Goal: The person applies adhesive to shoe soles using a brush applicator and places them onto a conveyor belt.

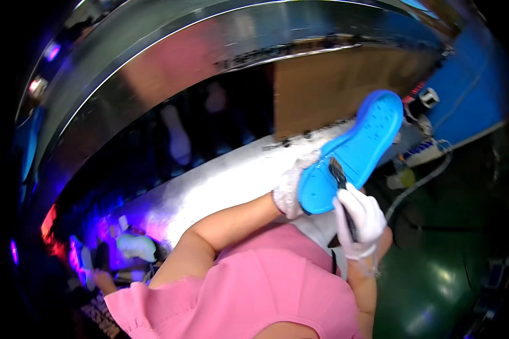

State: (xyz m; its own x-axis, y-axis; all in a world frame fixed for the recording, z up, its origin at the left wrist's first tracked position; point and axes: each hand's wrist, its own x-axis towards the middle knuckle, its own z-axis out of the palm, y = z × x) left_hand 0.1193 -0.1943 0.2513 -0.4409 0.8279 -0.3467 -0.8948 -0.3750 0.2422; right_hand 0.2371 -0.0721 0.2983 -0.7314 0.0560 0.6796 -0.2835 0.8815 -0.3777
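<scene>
Blue shoe sole [353, 150] held up tilted above the metal table [220, 181], heel end clamped in the gloved left hand [291, 189], white-gloved right hand [361, 217] just below it, fingers closed on a dark brush [339, 172], bristles touching the sole

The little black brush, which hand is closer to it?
Right. The right hand, in a white glove, grips the black brush by its handle. The left hand, also gloved, is beside it, holding the edge of the blue shoe sole that the bristles touch.
</scene>
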